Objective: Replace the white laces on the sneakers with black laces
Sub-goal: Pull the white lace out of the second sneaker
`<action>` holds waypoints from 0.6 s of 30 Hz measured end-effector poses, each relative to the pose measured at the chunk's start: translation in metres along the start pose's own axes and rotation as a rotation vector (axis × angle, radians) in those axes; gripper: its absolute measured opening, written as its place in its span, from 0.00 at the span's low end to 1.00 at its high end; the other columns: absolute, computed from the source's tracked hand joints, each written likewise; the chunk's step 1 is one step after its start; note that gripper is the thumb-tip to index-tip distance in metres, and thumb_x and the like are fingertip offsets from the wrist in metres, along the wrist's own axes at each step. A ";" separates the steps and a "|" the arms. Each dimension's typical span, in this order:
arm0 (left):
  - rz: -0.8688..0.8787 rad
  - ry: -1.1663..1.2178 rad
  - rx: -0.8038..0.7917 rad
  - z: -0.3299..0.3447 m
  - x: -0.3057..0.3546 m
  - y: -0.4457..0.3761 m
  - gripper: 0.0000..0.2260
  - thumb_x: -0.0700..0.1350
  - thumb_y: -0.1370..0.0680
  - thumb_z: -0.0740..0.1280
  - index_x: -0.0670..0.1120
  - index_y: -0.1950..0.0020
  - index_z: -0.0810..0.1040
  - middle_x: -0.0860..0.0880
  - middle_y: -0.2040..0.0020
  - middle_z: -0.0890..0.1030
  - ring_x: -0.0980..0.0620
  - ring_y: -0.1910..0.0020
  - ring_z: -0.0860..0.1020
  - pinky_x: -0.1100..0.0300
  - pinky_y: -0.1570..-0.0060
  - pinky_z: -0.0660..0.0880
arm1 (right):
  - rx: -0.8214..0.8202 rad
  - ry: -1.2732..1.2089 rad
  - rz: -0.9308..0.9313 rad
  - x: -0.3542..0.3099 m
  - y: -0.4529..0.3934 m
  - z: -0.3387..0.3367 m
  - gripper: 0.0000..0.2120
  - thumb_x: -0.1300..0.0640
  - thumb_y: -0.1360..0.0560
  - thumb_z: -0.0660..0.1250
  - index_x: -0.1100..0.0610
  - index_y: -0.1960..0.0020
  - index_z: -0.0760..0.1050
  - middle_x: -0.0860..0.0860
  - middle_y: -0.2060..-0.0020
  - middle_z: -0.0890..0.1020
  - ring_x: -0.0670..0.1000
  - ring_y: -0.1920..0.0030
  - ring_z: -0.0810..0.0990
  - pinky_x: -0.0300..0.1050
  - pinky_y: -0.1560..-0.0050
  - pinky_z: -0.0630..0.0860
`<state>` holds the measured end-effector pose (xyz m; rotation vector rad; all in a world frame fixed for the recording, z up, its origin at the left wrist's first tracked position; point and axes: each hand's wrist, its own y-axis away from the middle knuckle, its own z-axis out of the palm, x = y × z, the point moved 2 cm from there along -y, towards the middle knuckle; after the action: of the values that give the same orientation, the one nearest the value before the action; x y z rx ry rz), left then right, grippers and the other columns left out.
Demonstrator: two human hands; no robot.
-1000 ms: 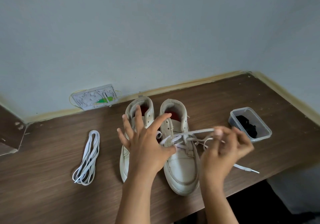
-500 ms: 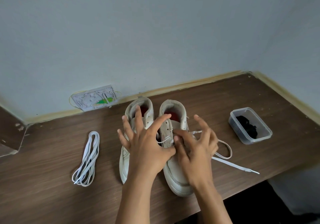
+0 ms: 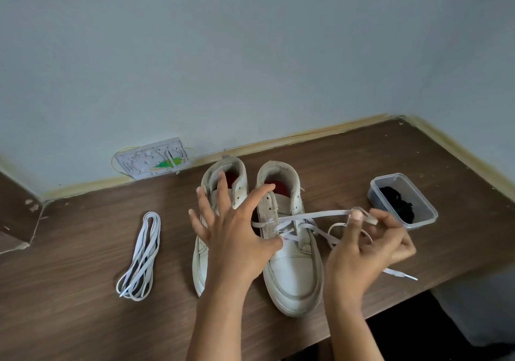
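Note:
Two white sneakers stand side by side on the brown table (image 3: 83, 319), toes toward me. My left hand (image 3: 237, 240) lies spread flat over the left sneaker (image 3: 239, 185), its thumb pressing the right sneaker (image 3: 292, 274) near the eyelets. My right hand (image 3: 367, 246) pinches the white lace (image 3: 315, 215) of the right sneaker and holds it taut out to the right; the lace's loose end trails to the table's front edge. A removed white lace (image 3: 140, 257) lies bundled on the left. Black laces (image 3: 397, 203) sit in a clear plastic box (image 3: 420, 215) on the right.
A grey wall runs behind the table, with a bare socket plate (image 3: 152, 158) and green wire just behind the left sneaker. The table's front edge cuts diagonally below my right forearm. A wooden ledge (image 3: 16, 215) stands at the far left.
My right hand was at the eyelets half a second ago; it has now swung right, drawing a length of white lace out taut. My left hand has stayed pressed on the sneakers.

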<state>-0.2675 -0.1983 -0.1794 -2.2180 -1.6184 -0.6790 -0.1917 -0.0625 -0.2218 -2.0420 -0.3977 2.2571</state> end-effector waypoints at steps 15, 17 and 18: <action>0.007 0.036 0.018 -0.001 -0.002 0.001 0.37 0.56 0.35 0.77 0.76 0.34 0.61 0.57 0.22 0.38 0.45 0.24 0.31 0.42 0.28 0.33 | -0.390 0.447 -0.277 0.000 0.006 0.010 0.18 0.69 0.28 0.70 0.43 0.57 0.77 0.48 0.35 0.65 0.55 0.40 0.64 0.46 0.42 0.55; 0.011 0.038 0.011 -0.001 -0.002 0.001 0.37 0.56 0.35 0.77 0.76 0.34 0.61 0.57 0.22 0.38 0.45 0.24 0.31 0.42 0.28 0.32 | -0.354 0.439 -0.262 -0.002 -0.004 0.003 0.18 0.63 0.25 0.71 0.39 0.56 0.76 0.46 0.34 0.65 0.55 0.40 0.64 0.49 0.42 0.57; 0.013 0.035 0.009 -0.001 -0.001 0.001 0.37 0.57 0.35 0.77 0.76 0.34 0.61 0.57 0.22 0.38 0.45 0.24 0.31 0.42 0.28 0.32 | -0.382 0.450 -0.278 -0.003 -0.006 0.001 0.16 0.61 0.25 0.72 0.38 0.56 0.77 0.46 0.33 0.64 0.56 0.39 0.64 0.52 0.42 0.60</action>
<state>-0.2671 -0.2000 -0.1795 -2.1958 -1.5853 -0.7018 -0.1930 -0.0574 -0.2171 -2.3958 -1.0528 1.5949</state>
